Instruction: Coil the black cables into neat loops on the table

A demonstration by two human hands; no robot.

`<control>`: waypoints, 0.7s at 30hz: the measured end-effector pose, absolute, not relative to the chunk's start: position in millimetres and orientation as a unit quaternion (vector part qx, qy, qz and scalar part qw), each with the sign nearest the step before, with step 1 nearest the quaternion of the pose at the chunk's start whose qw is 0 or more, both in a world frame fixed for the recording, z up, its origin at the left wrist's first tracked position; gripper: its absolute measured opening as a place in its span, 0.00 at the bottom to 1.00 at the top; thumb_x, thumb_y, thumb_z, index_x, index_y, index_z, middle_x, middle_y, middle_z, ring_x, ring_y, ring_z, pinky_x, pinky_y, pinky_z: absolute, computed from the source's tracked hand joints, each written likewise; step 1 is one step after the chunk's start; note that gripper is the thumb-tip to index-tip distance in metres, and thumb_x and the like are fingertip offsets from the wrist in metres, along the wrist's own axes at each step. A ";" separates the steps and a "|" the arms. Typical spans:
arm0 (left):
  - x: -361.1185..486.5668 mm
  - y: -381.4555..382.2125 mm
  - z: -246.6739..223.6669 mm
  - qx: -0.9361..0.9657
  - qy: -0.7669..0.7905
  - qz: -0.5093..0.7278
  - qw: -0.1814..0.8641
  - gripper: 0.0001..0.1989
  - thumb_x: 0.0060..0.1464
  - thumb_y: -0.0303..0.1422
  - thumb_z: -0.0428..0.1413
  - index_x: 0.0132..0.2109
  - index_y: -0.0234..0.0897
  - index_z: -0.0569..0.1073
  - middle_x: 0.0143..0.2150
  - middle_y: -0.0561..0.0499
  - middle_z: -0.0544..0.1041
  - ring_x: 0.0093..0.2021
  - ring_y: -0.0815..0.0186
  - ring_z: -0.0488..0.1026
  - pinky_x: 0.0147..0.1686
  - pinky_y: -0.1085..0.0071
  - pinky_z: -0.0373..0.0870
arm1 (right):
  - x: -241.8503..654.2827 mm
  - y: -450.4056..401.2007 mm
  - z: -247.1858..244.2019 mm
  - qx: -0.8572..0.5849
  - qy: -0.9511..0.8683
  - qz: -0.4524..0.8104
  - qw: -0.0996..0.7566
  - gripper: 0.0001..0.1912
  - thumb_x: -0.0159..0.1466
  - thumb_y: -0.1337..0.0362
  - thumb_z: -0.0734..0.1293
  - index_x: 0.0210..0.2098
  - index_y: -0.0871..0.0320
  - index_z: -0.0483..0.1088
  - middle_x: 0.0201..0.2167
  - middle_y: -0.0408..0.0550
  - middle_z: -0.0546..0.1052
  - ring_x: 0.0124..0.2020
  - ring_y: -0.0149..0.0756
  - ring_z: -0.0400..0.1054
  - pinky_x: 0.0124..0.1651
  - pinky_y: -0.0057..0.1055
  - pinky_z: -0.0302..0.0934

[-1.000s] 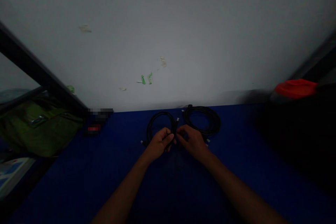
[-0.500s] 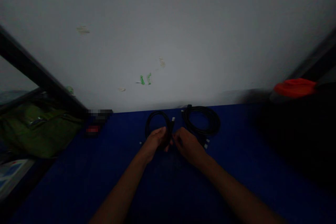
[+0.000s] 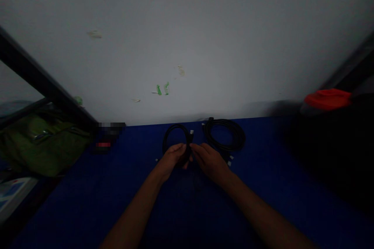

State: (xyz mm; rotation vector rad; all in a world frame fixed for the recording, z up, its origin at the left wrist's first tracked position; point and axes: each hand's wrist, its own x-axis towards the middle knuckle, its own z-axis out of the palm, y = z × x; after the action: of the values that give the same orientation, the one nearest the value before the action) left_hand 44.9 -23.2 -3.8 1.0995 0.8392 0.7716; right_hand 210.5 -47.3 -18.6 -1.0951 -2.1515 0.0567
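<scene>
While the far side is filled by the pale wall [image 3: 233, 46], the blue surface [image 3: 87, 202] is spread below it, with a green bag [image 3: 43, 149] seen at the left. Close to the wall, the larger coil [image 3: 241, 136] of black cable is laid to the right of the smaller coil [image 3: 175, 125]. The smaller coil's near right part is gripped in the closed fingers of the left hand [image 3: 171, 158]. The bent fingers of the right hand [image 3: 209, 159] are brought beside it; whether cable is pinched there cannot be told. Just beyond, a pale plug [image 3: 192, 132] is exposed.
</scene>
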 end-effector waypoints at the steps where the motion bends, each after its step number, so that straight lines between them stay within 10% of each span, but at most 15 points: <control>1: 45.0 -23.4 -3.3 0.500 0.377 0.348 0.697 0.18 0.51 0.46 0.52 0.32 0.32 0.68 0.27 0.51 0.71 0.20 0.72 0.64 0.21 0.75 0.60 | 211.0 -46.9 -19.4 -0.421 -0.834 0.018 0.355 0.16 0.65 0.69 0.55 0.52 0.60 0.62 0.31 0.51 0.69 0.30 0.35 0.66 0.32 0.29 0.63; 21: 47.2 -25.2 -1.5 0.534 0.399 0.341 0.662 0.20 0.47 0.49 0.55 0.29 0.33 0.65 0.23 0.55 0.67 0.20 0.75 0.61 0.23 0.76 0.57 | 209.5 -48.8 -13.7 -0.387 -0.807 0.084 0.439 0.13 0.62 0.69 0.59 0.47 0.60 0.63 0.32 0.50 0.71 0.32 0.34 0.67 0.34 0.30 0.64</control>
State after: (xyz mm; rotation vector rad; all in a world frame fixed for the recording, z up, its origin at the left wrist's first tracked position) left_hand 47.2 -25.2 -1.5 1.2077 0.9028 0.7706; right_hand 209.5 -48.8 -13.7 -0.9611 -2.0044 0.2085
